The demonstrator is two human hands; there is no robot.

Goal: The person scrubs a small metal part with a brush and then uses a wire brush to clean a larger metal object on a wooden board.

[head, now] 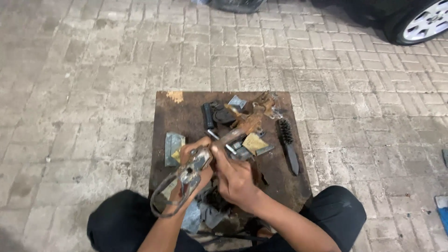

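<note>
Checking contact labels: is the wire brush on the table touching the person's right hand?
Apart. The head view shows the wire brush lying on the wooden table, with bare tabletop between it and the right hand.

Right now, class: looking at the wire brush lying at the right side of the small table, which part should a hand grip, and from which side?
Probably grip the wire brush by its plain dark handle, the end nearer the person, coming from the table's open right edge. The bristled head points away, and metal parts crowd its left side.
</note>
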